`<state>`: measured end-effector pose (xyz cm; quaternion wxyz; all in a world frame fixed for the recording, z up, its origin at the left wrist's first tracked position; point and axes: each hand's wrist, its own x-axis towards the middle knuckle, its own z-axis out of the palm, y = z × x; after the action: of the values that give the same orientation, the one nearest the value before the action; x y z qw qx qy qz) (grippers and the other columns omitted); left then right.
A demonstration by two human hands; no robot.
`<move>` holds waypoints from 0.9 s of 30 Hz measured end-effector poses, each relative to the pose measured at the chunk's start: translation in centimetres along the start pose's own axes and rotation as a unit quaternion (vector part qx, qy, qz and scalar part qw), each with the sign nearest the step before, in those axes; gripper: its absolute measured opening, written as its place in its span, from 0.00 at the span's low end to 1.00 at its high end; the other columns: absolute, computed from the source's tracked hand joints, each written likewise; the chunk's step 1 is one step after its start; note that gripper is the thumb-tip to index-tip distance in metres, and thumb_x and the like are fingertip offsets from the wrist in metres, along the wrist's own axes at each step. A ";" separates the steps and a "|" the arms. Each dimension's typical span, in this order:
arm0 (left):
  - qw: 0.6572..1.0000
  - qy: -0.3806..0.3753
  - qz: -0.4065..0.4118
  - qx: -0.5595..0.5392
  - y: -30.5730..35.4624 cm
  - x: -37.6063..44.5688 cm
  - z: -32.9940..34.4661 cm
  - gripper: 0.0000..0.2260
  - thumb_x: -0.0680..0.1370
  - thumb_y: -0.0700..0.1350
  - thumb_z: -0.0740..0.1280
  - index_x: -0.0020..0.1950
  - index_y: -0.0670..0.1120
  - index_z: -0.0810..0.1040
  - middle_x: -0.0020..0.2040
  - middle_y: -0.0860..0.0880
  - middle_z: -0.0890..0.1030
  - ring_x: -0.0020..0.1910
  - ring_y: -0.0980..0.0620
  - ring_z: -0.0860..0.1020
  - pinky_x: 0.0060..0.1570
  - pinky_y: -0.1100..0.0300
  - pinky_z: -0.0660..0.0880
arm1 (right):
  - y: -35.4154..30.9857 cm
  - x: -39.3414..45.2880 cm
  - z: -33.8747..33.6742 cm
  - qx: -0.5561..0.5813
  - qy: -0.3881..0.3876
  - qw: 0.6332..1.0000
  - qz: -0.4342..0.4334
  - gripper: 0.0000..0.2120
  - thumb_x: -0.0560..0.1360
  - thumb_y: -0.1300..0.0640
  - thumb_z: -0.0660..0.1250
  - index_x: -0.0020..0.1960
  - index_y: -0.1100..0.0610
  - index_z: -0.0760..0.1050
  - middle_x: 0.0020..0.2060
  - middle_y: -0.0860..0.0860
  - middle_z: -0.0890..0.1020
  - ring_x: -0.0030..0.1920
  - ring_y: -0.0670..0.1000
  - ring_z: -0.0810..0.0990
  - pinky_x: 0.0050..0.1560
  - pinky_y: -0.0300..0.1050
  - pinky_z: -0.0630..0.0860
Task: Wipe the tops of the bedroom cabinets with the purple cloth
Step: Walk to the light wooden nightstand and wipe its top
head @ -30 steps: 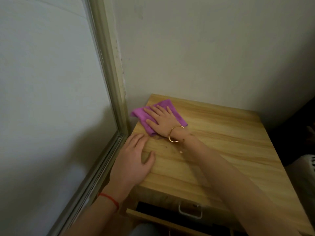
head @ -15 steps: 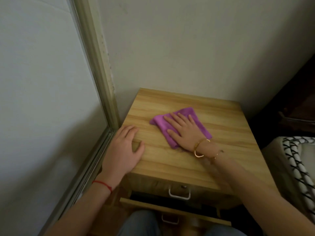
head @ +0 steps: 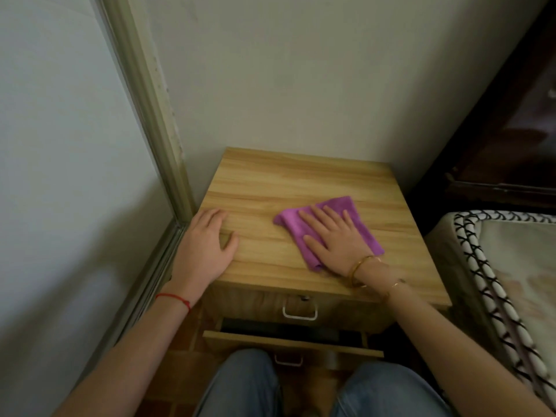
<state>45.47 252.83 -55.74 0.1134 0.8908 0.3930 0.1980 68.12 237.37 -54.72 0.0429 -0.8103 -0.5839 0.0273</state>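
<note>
Leftmost, a pale panel with a greenish frame (head: 144,94) runs down to the floor, just beside the wooden cabinet (head: 301,182). Left hand (head: 204,248) lies flat and released on the cabinet top's front-left corner, fingers at the left edge, holding nothing; red string (head: 174,297) on the wrist. Bare wood lies open between the hands and along the back by the wall. Right hand (head: 337,236) presses flat, fingers spread, on the purple cloth (head: 358,212), right of centre, cloth well inside the right edge, not clenched. Gold bangle (head: 359,270) near the front edge. Lower drawer (head: 288,341) stands pulled out. Bed edge (head: 481,281) far right.
</note>
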 end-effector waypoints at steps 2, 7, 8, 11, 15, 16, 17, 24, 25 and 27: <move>1.000 -0.008 -0.004 0.005 0.2 0.2 -0.2 0.25 0.79 0.54 0.62 0.72 0.43 0.69 0.72 0.46 0.70 0.73 0.48 0.63 0.72 0.57 0.56 | -1.6 -2.0 0.3 0.014 -0.001 0.999 -0.042 0.27 0.78 0.36 0.40 0.76 0.38 0.43 0.76 0.42 0.48 0.76 0.47 0.44 0.75 0.53 0.37; 1.000 -0.015 0.011 -0.012 2.5 0.5 0.0 0.25 0.79 0.54 0.61 0.72 0.42 0.68 0.73 0.45 0.68 0.73 0.47 0.63 0.73 0.55 0.58 | 3.0 -5.2 0.0 0.010 0.001 1.000 0.026 0.25 0.79 0.37 0.45 0.75 0.36 0.43 0.76 0.41 0.48 0.76 0.46 0.44 0.73 0.49 0.35; 0.999 -0.020 0.017 -0.021 3.3 0.6 0.2 0.25 0.79 0.54 0.60 0.73 0.43 0.68 0.73 0.45 0.68 0.73 0.47 0.62 0.74 0.54 0.58 | 4.6 -5.6 -0.3 0.005 -0.002 0.998 0.065 0.26 0.79 0.37 0.45 0.75 0.37 0.43 0.76 0.43 0.49 0.76 0.47 0.45 0.72 0.48 0.35; 0.997 -0.036 0.039 -0.048 5.4 1.0 0.9 0.25 0.80 0.55 0.59 0.74 0.44 0.66 0.74 0.45 0.66 0.75 0.47 0.61 0.74 0.50 0.59 | 6.4 -6.5 -1.0 -0.011 -0.006 0.992 0.129 0.27 0.79 0.38 0.44 0.76 0.40 0.43 0.77 0.45 0.49 0.76 0.50 0.46 0.71 0.49 0.35; 0.996 -0.055 0.059 -0.047 7.7 1.9 2.0 0.26 0.80 0.55 0.58 0.75 0.44 0.65 0.75 0.45 0.66 0.75 0.48 0.61 0.74 0.51 0.59 | 3.4 -9.0 -0.5 0.013 0.003 0.997 0.072 0.27 0.78 0.36 0.42 0.75 0.37 0.42 0.75 0.39 0.44 0.75 0.44 0.41 0.72 0.49 0.33; 0.996 -0.058 0.061 -0.044 8.0 2.2 2.3 0.26 0.80 0.55 0.58 0.74 0.44 0.65 0.74 0.45 0.66 0.75 0.47 0.61 0.74 0.51 0.59 | 3.4 -9.7 -0.7 0.024 0.003 0.998 0.062 0.27 0.77 0.34 0.41 0.74 0.36 0.42 0.74 0.38 0.43 0.74 0.43 0.41 0.72 0.49 0.33; 0.995 -0.061 0.063 -0.039 8.2 2.5 2.6 0.26 0.80 0.55 0.58 0.74 0.43 0.66 0.74 0.45 0.67 0.74 0.47 0.62 0.74 0.51 0.60 | 4.0 -10.1 -1.0 0.031 0.001 0.997 0.065 0.28 0.75 0.33 0.39 0.74 0.35 0.42 0.73 0.38 0.44 0.74 0.43 0.41 0.72 0.49 0.34; 0.994 -0.078 0.074 -0.007 8.1 4.1 3.8 0.27 0.80 0.56 0.57 0.74 0.42 0.65 0.74 0.44 0.66 0.74 0.45 0.62 0.74 0.50 0.59 | 11.0 -4.9 -1.6 -0.009 -0.002 0.987 0.159 0.27 0.80 0.39 0.45 0.77 0.42 0.45 0.77 0.47 0.50 0.77 0.51 0.47 0.73 0.53 0.38; 0.994 -0.074 0.075 -0.004 8.0 4.2 3.9 0.27 0.80 0.56 0.58 0.74 0.42 0.65 0.74 0.44 0.66 0.74 0.45 0.62 0.74 0.50 0.59 | 11.4 -3.2 -1.7 -0.012 -0.005 0.985 0.170 0.27 0.80 0.40 0.46 0.77 0.43 0.46 0.77 0.47 0.51 0.77 0.52 0.47 0.73 0.54 0.39; 0.995 -0.064 0.073 0.002 7.8 4.5 4.0 0.27 0.80 0.57 0.58 0.74 0.42 0.66 0.73 0.44 0.67 0.73 0.45 0.62 0.74 0.51 0.58 | 11.3 0.4 -1.8 -0.016 -0.010 0.983 0.185 0.27 0.80 0.41 0.47 0.77 0.44 0.47 0.77 0.49 0.51 0.77 0.52 0.48 0.74 0.55 0.39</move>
<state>55.10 250.76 -55.35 0.1219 0.9280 0.3195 0.1476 79.11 234.10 -54.10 0.0186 -0.9045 -0.4248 0.0334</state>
